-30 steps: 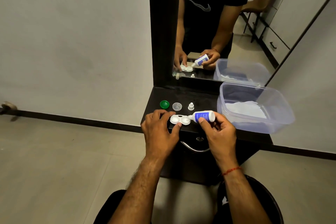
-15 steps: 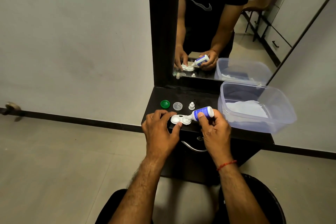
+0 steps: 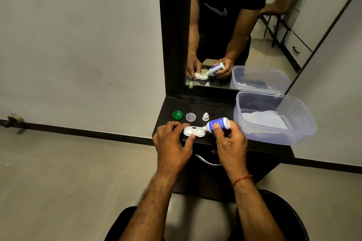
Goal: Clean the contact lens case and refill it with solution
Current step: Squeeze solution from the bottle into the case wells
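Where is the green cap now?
In the head view, the green cap lies at the left of the dark shelf, beside the clear cap, beyond the left hand.

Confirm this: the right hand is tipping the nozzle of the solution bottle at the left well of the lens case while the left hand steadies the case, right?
Not quite. In the head view the right hand tips the nozzle of the solution bottle at the right well of the lens case, not the left one. The left hand does steady the case.
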